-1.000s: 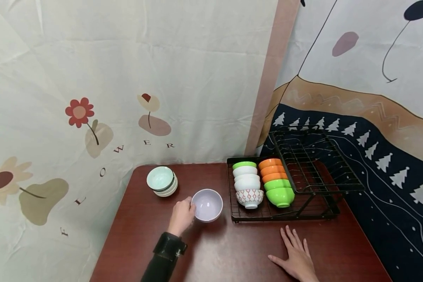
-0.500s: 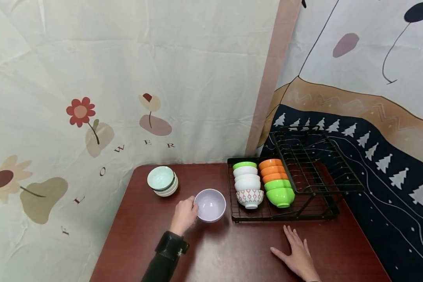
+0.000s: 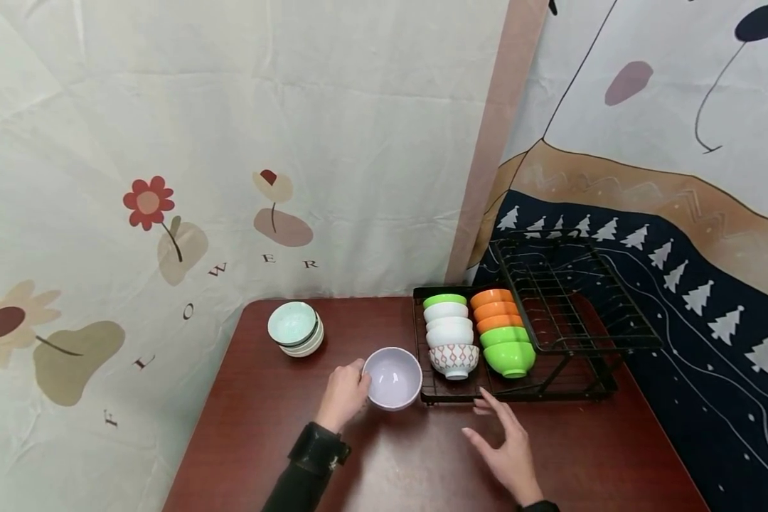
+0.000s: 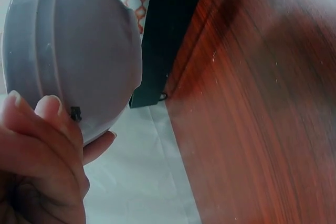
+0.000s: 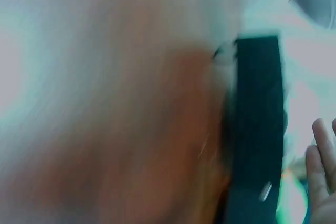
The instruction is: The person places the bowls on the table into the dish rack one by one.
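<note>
My left hand (image 3: pixel 344 395) grips a pale lavender bowl (image 3: pixel 394 378) by its left side, with the bowl's open top facing up toward the head camera. In the left wrist view the fingers (image 4: pixel 50 109) pinch the bowl's wall (image 4: pixel 89 45), and its ridged outer side shows. A shadow falls on the table beneath the bowl. My right hand (image 3: pixel 504 448) holds nothing and hovers in front of the black dish rack (image 3: pixel 480 398), its fingers extended and thumb apart. In the blurred right wrist view, its fingertips (image 5: pixel 317 153) appear at the right edge.
Two rows of bowls stand tilted in the rack: white bowls (image 3: pixel 449 332) with a patterned bowl (image 3: pixel 454 360) in front, and orange bowls (image 3: pixel 496 310) behind green bowls (image 3: pixel 509 355). A raised wire shelf (image 3: pixel 576 299) covers the rack's right. A bowl stack (image 3: pixel 293 326) stands at the table's back left.
My left hand has carried the lavender bowl to the right, close to the rack's front left corner. My right hand has lifted and moved left toward the bowl.
</note>
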### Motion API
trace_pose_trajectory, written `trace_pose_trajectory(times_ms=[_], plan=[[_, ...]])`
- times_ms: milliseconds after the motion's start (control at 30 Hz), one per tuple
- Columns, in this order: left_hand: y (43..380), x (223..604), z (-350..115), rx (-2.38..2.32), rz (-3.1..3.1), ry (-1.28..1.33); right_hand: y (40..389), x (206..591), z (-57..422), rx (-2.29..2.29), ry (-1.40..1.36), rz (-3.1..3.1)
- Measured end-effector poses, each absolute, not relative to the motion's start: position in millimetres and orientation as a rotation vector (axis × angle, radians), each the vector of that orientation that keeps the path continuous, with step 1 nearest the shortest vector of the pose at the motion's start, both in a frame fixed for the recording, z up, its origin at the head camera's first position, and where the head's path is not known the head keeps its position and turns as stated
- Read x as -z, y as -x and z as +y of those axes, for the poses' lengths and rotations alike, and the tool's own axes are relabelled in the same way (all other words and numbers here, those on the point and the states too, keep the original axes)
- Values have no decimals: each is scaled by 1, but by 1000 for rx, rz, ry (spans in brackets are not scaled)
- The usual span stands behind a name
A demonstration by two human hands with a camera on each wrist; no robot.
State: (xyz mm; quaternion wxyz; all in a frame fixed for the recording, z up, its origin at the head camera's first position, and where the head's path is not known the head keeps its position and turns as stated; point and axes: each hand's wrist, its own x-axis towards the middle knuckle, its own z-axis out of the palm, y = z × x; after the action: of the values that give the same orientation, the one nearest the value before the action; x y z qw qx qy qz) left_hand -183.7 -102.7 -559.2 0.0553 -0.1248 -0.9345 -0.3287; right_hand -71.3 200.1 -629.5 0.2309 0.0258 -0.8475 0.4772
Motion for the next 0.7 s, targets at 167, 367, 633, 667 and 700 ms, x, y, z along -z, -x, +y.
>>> trace_pose_trajectory(times_ms=[167, 367, 633, 667, 700], plan=[[181, 562, -94, 1001, -2846, 451, 96, 624, 168, -1507, -355, -2338], [174, 564, -83, 1060, -2847, 529, 116, 623, 137, -1670, -394, -2394], [169, 560, -79, 1235, -2829, 544, 128, 623, 120, -1791, -361, -2238], [169, 560, -79, 1246, -2834, 536, 128, 623, 120, -1762, -363, -2252], [169, 560, -79, 1259, -2839, 531, 128, 622, 119, -1733, -365, -2265]])
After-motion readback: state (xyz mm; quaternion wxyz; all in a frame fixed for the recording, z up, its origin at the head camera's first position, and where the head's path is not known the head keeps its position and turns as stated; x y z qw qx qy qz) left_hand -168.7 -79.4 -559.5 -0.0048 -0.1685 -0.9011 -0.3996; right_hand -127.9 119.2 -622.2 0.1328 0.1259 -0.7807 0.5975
